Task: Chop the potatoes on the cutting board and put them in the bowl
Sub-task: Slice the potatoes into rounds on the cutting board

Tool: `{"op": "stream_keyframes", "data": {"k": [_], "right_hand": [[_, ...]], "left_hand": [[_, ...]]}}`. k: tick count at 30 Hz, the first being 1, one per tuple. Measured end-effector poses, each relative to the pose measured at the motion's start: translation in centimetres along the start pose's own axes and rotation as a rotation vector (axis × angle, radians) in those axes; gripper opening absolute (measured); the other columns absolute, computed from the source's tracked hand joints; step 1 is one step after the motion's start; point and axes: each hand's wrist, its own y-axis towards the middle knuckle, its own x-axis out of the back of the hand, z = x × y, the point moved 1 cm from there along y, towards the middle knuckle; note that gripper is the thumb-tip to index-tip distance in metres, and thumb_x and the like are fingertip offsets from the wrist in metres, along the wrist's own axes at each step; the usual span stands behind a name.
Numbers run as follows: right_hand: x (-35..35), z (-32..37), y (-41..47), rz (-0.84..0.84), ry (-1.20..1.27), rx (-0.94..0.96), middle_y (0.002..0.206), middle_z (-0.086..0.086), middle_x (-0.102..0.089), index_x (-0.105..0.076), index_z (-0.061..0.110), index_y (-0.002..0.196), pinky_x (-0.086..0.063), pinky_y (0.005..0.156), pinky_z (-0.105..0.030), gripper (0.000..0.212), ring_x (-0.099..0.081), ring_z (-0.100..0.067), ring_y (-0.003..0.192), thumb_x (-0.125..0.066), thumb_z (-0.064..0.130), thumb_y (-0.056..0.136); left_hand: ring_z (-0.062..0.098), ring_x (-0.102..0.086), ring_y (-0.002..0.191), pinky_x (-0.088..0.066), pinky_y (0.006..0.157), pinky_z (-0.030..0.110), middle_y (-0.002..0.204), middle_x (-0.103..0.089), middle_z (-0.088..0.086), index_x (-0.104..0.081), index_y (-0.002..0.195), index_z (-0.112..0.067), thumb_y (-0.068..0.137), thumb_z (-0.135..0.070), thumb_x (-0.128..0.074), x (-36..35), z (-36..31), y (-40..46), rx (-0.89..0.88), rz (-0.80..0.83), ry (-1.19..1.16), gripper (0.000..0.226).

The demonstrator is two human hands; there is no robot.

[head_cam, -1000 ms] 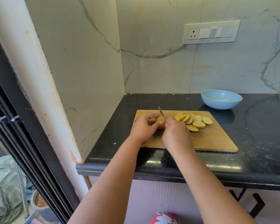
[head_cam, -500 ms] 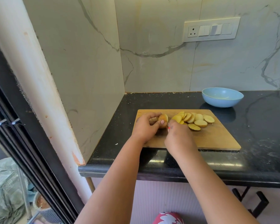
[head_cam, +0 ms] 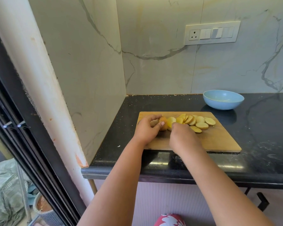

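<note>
Your left hand (head_cam: 147,128) grips the uncut end of the potato (head_cam: 162,125) at the left-centre of the frame, fingers curled over its top and thumb pressed on the near side. The potato lies on the left part of the wooden cutting board (head_cam: 219,141), its long axis running left to right across the picture, with the pale cut face turned to the right, toward the slices. A fresh slice (head_cam: 171,121) leans against that cut face.

Your right hand (head_cam: 183,136) sits just right of the potato with its back to the camera and its fingers curled down. The knife cannot be seen in it now, so you cannot tell from this view what it grips.

The row of slices (head_cam: 198,121) fans out to the right along the far half of the board, overlapping one another, with two lying a little nearer to you. The blue bowl (head_cam: 223,101) stands on the black counter (head_cam: 268,136) at the upper right of the board, apart from it.

A second ago the knife blade stood up between your two hands, tilted over the potato; that blade is out of sight now. Your right hand has dropped lower and nearer the board, and one more slice has come off the potato. Your left hand keeps its grip in the same spot.
</note>
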Motion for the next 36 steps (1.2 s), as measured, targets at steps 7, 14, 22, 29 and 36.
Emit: {"op": "stream_keyframes", "data": {"k": [7,14,22,29,36], "right_hand": [[-0.6,-6.3,-0.5,-0.185,0.258,0.034,0.075,-0.001,-0.057,-0.06,0.018,0.099,-0.041,0.051,-0.027,0.016,-0.053,-0.016,0.063,-0.047,0.01,0.096],[-0.6,-6.2,-1.5,-0.352,0.485,0.121,0.07,0.003,-0.054,-0.059,0.023,0.106,-0.032,0.038,-0.015,0.011,-0.046,-0.009,0.052,-0.05,0.02,0.099],[-2.7,-2.4,-2.1,-0.382,0.366,0.139,0.07,0.007,-0.05,-0.055,0.015,0.114,-0.026,0.044,-0.014,0.018,-0.047,-0.002,0.056,-0.044,0.021,0.101],[-2.1,-1.1,-1.7,-0.108,0.195,0.027,0.074,0.005,-0.046,-0.058,0.012,0.107,-0.035,0.054,-0.022,0.014,-0.047,-0.013,0.069,-0.049,0.012,0.096],[-0.5,0.0,0.2,0.001,0.193,-0.041,0.085,-0.005,-0.053,-0.059,0.008,0.108,-0.041,0.065,-0.031,0.02,-0.052,-0.024,0.078,-0.047,0.01,0.093]], "left_hand": [[0.016,-0.057,0.12,-0.046,0.105,0.04,0.131,-0.06,-0.004,-0.058,0.133,-0.027,0.096,-0.03,-0.06,0.2,0.1,-0.2,0.021,0.004,0.003,0.037],[0.014,-0.059,0.117,-0.047,0.105,0.038,0.131,-0.061,-0.003,-0.061,0.13,-0.028,0.099,-0.028,-0.057,0.0,-0.3,-0.6,-0.012,-0.002,0.02,0.032],[0.012,-0.058,0.117,-0.041,0.095,0.021,0.137,-0.057,-0.004,-0.056,0.136,-0.025,0.099,-0.029,-0.056,0.0,-1.0,-0.9,-0.055,-0.001,0.146,0.037],[0.003,-0.052,0.114,-0.036,0.09,0.015,0.137,-0.056,-0.006,-0.057,0.136,-0.024,0.096,-0.029,-0.062,0.0,-1.2,-1.0,-0.024,-0.005,0.106,0.041],[0.01,-0.057,0.117,-0.038,0.071,-0.002,0.135,-0.059,-0.004,-0.061,0.132,-0.022,0.092,-0.024,-0.068,0.1,-1.0,-0.7,-0.013,-0.015,0.06,0.041]]}}
